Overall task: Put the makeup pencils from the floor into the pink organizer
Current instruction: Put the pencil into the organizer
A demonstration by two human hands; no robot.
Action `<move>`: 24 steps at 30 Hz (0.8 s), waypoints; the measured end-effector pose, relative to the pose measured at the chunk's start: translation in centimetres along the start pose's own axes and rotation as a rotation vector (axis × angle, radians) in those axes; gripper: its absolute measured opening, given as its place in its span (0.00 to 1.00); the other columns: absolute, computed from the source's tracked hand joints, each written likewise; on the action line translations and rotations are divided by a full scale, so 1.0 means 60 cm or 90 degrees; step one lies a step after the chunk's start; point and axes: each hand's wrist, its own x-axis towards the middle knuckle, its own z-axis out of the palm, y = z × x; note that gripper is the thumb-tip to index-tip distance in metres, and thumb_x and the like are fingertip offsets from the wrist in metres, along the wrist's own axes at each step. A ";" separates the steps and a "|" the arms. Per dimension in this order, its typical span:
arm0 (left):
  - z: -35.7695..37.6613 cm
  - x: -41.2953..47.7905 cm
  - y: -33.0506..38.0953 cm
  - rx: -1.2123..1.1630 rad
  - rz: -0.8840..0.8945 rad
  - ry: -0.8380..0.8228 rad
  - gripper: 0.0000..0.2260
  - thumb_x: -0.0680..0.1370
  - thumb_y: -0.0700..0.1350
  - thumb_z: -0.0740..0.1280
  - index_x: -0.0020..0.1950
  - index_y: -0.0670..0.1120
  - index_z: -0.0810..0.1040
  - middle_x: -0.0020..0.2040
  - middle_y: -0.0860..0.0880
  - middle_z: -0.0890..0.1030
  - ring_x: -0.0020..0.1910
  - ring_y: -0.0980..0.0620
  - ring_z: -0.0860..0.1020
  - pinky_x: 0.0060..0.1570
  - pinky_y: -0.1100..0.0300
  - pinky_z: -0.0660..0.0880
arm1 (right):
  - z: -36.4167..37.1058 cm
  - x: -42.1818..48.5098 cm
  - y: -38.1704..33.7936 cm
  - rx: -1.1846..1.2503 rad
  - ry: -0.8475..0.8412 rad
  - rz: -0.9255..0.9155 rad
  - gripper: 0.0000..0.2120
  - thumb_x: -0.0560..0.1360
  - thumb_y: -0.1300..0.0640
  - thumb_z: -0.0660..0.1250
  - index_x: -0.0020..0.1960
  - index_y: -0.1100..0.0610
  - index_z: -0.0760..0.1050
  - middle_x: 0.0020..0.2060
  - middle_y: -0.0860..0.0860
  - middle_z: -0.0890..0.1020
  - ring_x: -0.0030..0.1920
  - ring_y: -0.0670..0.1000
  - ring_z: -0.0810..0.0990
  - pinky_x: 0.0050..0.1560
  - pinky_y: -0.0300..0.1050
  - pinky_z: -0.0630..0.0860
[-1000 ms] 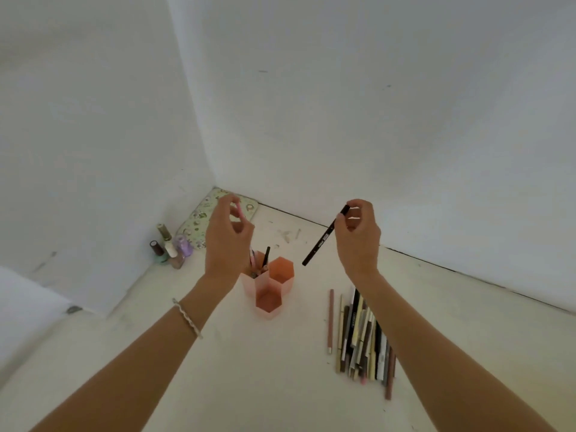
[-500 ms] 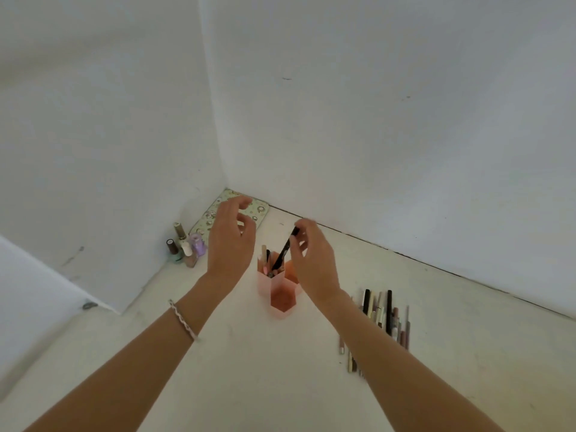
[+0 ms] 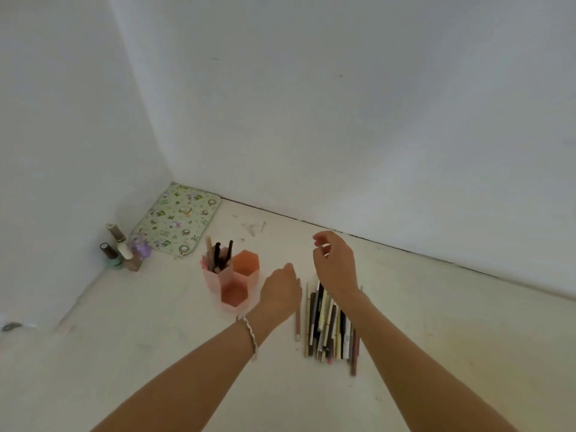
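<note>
both hands [image 3: 280, 291] [image 3: 335, 265] empty, fingers loose, over the pencils [image 3: 327, 325] on the floor; organizer [image 3: 230, 275] just left of the left hand; pinch one outer pencil mid-shaft, lift clear

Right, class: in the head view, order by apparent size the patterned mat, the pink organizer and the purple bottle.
1. patterned mat, though it lies farther back
2. pink organizer
3. purple bottle, clearly smallest

Both hands look empty.

I see a pink organizer [image 3: 232, 280] left of my fingers [image 3: 288, 269], black, cream and brown pencils [image 3: 327, 325] beneath them, a green patterned mat [image 3: 177, 219] beyond.
</note>
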 end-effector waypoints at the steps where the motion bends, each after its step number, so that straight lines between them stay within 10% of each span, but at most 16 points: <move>1: 0.023 0.000 0.004 0.009 -0.012 -0.013 0.13 0.81 0.44 0.57 0.65 0.43 0.67 0.59 0.45 0.77 0.57 0.47 0.77 0.54 0.57 0.72 | -0.007 0.001 0.010 0.000 -0.006 0.005 0.13 0.75 0.64 0.61 0.56 0.53 0.77 0.47 0.46 0.80 0.43 0.43 0.78 0.46 0.39 0.76; 13: 0.071 0.022 0.009 0.036 -0.051 -0.017 0.31 0.80 0.41 0.61 0.79 0.50 0.50 0.55 0.43 0.76 0.48 0.46 0.79 0.45 0.56 0.77 | -0.011 0.013 0.082 -0.054 -0.122 0.032 0.10 0.79 0.60 0.58 0.56 0.52 0.75 0.39 0.46 0.79 0.28 0.44 0.74 0.33 0.40 0.72; 24: -0.052 0.049 0.032 -0.260 0.117 0.277 0.26 0.79 0.41 0.64 0.72 0.58 0.60 0.39 0.54 0.75 0.35 0.58 0.77 0.34 0.69 0.75 | 0.066 -0.001 0.086 -0.442 -0.263 -0.073 0.08 0.75 0.66 0.56 0.51 0.58 0.70 0.34 0.52 0.74 0.50 0.55 0.72 0.45 0.45 0.64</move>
